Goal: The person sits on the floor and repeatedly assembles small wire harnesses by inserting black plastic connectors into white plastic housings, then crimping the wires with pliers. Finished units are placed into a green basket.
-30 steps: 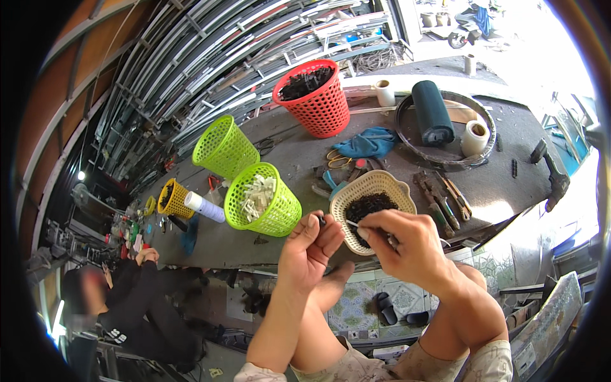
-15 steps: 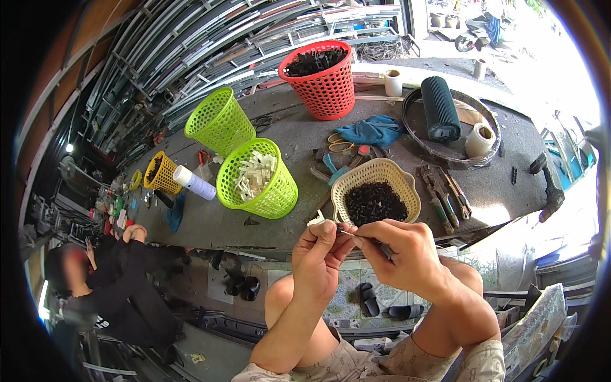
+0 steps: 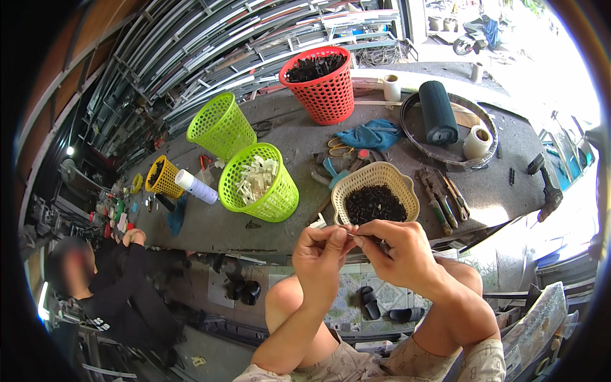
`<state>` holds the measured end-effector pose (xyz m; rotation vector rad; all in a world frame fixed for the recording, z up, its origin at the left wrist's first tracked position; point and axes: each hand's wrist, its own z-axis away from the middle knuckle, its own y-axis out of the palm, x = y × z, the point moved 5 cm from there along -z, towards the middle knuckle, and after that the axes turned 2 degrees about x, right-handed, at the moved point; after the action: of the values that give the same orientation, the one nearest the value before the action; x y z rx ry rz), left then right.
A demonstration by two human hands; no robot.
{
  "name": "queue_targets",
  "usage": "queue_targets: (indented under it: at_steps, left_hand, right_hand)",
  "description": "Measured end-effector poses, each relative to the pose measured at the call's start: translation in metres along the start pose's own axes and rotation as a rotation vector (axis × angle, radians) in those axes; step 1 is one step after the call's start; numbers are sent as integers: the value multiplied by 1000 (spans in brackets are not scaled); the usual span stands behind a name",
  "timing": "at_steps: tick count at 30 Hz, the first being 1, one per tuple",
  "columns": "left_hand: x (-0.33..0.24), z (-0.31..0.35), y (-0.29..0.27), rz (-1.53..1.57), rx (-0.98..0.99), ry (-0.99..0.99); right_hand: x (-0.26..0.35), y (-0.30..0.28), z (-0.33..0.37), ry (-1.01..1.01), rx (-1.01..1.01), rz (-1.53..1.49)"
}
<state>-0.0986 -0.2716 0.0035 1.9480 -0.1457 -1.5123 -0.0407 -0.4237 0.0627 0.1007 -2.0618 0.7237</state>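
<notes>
White and thin, 1 small rod (image 3: 352,235) lies between the 2 hands, pinched in the fingertips of the right hand (image 3: 401,253); its other end meets the left hand (image 3: 319,254), fingers curled, though I cannot tell what they clasp. Just beyond, black pieces (image 3: 374,204) lie in a beige basket (image 3: 410,186).

Legible wording: none that I can make out with certainty. Item one: black cloth top (image 3: 127,296) on the person (image 3: 118,312) to my left, bearing white printed characters (image 3: 100,323), small and slanted at this angle. Item two: my beige cloth shorts (image 3: 340,363), scattered with a brown, letter-like motif, too soft to decipher. Item three: my beige short sleeve (image 3: 489,364), same motif. Item four: white-ended, pale lavender cylindrical can (image 3: 198,188) on the bench (image 3: 191,226); any print on it too small to tell.
</notes>
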Motion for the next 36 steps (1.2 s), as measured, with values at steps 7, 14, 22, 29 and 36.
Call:
queue_targets:
  at_steps: [7, 14, 22, 29, 36]
  left_hand:
    - [6, 4, -4, 131, 98, -108]
    - [8, 10, 14, 438, 449, -449]
    - [10, 18, 19, 291, 428, -483]
    - [21, 23, 8, 517, 504, -401]
    - [11, 18, 2, 687, 349, -371]
  right_hand:
    - [-1, -4, 0, -130, -75, 81]
    - [15, -11, 3, -366, -219, 207]
    - [33, -13, 8, -400, -265, 294]
    - [41, -11, 11, -439, -279, 263]
    - [57, -20, 15, -515, -381, 292]
